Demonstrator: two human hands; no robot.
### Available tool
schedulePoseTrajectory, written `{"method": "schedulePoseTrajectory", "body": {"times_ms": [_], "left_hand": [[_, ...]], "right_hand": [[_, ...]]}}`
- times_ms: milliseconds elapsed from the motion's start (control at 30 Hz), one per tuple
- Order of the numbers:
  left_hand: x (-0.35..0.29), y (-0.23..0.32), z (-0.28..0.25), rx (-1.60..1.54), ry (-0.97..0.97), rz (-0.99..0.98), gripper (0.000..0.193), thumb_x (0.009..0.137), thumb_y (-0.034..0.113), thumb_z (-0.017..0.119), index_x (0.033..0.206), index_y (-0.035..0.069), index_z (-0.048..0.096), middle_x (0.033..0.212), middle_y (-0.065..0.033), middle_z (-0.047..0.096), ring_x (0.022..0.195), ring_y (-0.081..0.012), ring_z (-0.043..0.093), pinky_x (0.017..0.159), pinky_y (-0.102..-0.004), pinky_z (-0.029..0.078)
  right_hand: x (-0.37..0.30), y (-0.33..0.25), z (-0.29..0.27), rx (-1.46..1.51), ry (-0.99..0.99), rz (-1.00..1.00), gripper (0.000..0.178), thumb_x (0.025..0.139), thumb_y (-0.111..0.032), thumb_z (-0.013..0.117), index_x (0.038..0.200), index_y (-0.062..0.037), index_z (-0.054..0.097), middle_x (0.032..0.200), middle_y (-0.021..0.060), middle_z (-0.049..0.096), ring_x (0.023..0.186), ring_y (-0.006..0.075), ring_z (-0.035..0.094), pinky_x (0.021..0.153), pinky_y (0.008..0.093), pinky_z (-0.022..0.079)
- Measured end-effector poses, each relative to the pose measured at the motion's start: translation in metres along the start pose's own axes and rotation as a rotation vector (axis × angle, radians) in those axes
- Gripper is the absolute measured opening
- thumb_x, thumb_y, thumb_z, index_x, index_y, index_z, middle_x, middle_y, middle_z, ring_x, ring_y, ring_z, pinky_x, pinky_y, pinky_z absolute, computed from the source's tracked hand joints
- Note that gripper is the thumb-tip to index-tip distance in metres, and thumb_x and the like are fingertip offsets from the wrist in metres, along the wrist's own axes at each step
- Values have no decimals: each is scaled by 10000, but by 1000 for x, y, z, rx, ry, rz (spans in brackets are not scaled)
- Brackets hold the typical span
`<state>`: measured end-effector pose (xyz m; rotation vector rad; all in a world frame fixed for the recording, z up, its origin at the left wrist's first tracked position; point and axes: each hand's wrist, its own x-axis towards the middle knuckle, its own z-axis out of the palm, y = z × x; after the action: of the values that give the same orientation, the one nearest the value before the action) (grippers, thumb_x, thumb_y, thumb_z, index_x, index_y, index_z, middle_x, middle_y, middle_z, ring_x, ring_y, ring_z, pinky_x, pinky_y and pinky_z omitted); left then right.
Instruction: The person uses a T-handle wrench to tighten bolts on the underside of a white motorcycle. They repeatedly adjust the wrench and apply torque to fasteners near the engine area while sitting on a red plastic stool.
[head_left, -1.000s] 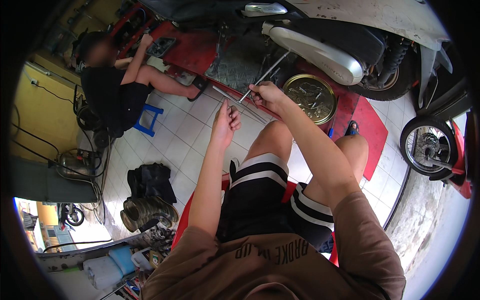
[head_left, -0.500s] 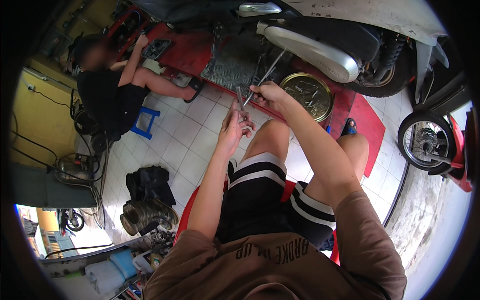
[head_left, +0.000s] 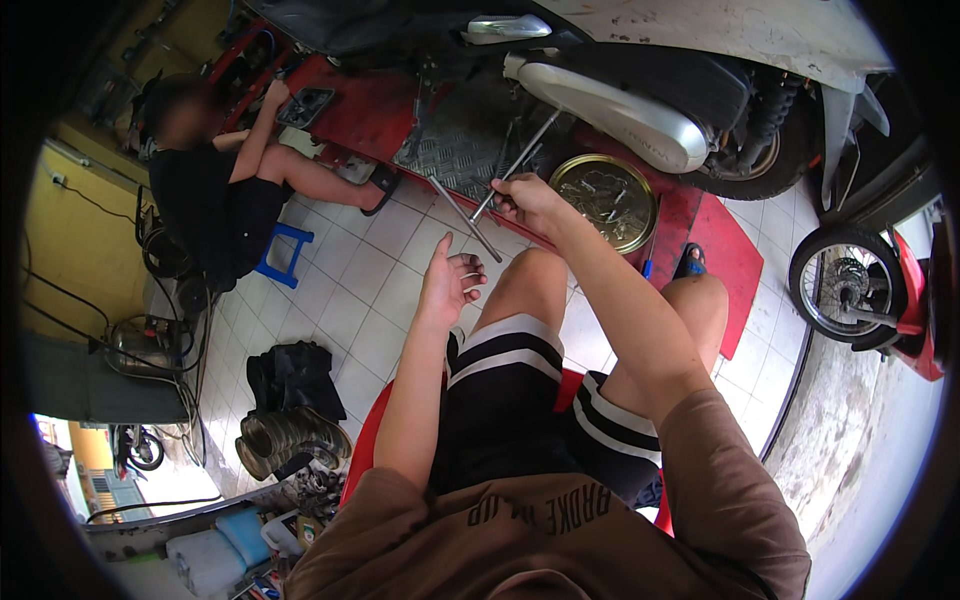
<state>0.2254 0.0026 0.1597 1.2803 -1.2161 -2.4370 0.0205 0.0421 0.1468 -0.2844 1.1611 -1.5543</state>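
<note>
A T-handle wrench slants between me and the scooter, its crossbar [head_left: 484, 241] toward me. The far end of its shaft meets the edge of the scooter's silver side cover [head_left: 620, 115]; the exact contact is too small to make out. My right hand [head_left: 528, 203] is closed round the shaft just beyond the crossbar. Below and left of the crossbar, my left hand [head_left: 450, 285] is open with curled, spread fingers, holding nothing and apart from the wrench. Dark smudges show on its fingertips.
A round gold-rimmed tray [head_left: 600, 157] with loose bolts sits on the red lift platform [head_left: 735, 260], right of my right hand. At left, another person [head_left: 215, 190] sits on a blue stool [head_left: 286, 255]. Boots [head_left: 285, 435] stand on the tiled floor; a red motorcycle's wheel [head_left: 848, 285] is at right.
The wrench's crossbar has swung round, now lying across the shaft from upper left to lower right. My left hand has come away from it, slightly down and left; my right hand still grips the shaft.
</note>
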Motion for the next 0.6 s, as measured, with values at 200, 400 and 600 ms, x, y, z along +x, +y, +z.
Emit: {"method": "schedulePoseTrajectory", "body": {"times_ms": [200,400,600], "left_hand": [[10,23,8,-544,-202,-306,440,884,457,554,890,17,563,790,3,493,643,-93,469,472,-188,325],[22,2,12,82,226,688,358,851,197,664,1104,-38,569,770,22,447,624,-82,447,475,-187,323],[4,8,-4,114,-8,618,430,917,289,544,1132,-83,544,713,20,425,611,-78,431,456,-204,310]], "right_hand": [[-3,0,5,21,4,0,147,901,-115,581,798,-12,567,650,27,529,504,91,445,408,232,353],[-9,-4,9,-45,9,39,166,874,-100,621,756,-28,529,665,22,497,521,86,419,428,233,328],[-11,-12,9,-4,-12,28,181,872,-112,628,752,-18,531,665,33,510,500,82,417,401,226,321]]}}
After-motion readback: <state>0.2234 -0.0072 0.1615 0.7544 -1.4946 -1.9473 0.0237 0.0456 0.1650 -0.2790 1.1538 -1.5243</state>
